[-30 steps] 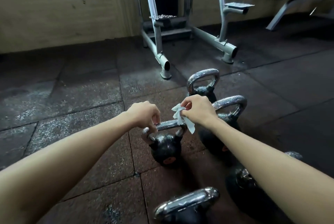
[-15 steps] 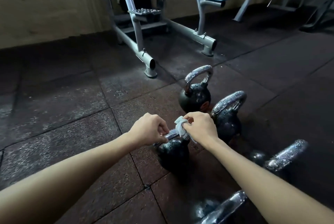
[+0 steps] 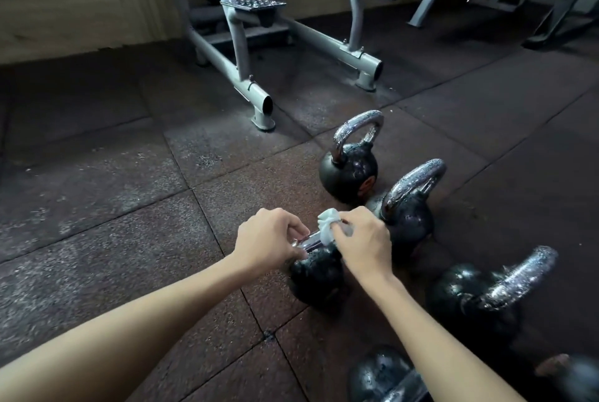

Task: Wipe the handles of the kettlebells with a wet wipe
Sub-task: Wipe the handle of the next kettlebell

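The left hand [image 3: 270, 239] grips the chrome handle [image 3: 309, 242] to steady the kettlebell [image 3: 316, 275] beneath both hands, while the right hand [image 3: 364, 241] pinches the bunched wet wipe [image 3: 327, 223] round that handle, presumably to rub it.

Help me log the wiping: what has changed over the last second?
The right hand has slid the wipe along the handle toward the left hand, and the wipe's loose tail is now bunched up. Unchanged: the left hand grips the handle's left end, the kettlebell stands in place, and nothing was let go.
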A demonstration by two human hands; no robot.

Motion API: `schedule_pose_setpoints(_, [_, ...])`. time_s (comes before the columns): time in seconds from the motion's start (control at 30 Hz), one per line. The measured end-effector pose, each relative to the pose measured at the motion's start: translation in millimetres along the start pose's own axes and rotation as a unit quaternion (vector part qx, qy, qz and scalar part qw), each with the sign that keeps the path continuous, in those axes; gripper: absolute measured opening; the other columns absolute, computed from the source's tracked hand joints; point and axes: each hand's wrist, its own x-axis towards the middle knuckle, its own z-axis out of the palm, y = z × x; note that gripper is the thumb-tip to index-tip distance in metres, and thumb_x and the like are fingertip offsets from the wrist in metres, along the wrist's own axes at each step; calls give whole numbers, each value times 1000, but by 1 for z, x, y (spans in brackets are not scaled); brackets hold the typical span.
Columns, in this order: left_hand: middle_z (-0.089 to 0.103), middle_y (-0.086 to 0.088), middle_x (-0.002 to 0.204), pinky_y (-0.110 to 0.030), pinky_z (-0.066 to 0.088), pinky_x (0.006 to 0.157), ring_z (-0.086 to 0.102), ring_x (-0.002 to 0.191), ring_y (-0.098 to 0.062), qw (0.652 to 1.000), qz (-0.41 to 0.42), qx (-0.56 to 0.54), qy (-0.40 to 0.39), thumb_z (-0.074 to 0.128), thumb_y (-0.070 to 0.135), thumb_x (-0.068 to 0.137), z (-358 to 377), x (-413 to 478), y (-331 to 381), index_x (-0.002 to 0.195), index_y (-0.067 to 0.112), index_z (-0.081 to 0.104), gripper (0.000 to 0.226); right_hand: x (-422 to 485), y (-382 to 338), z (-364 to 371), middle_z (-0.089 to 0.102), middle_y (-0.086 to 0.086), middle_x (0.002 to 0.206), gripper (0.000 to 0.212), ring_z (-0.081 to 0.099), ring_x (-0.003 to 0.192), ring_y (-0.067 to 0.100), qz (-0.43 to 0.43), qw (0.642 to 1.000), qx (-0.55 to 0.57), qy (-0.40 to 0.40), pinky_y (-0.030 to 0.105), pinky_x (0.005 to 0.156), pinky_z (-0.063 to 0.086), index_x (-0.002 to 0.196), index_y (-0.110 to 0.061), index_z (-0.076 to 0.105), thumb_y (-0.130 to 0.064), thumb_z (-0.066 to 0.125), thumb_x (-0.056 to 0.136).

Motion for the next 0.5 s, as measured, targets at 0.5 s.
schedule_pose_setpoints(0.5, [75, 24, 91, -24, 51, 78, 70, 94, -2, 995, -17, 82, -50, 93, 50, 60, -8, 14, 17, 106, 40, 75, 50, -13, -5, 14, 69, 1, 92, 14, 64, 86, 24, 43, 998, 35, 36, 33, 72, 49, 95, -23, 80, -32, 73, 88])
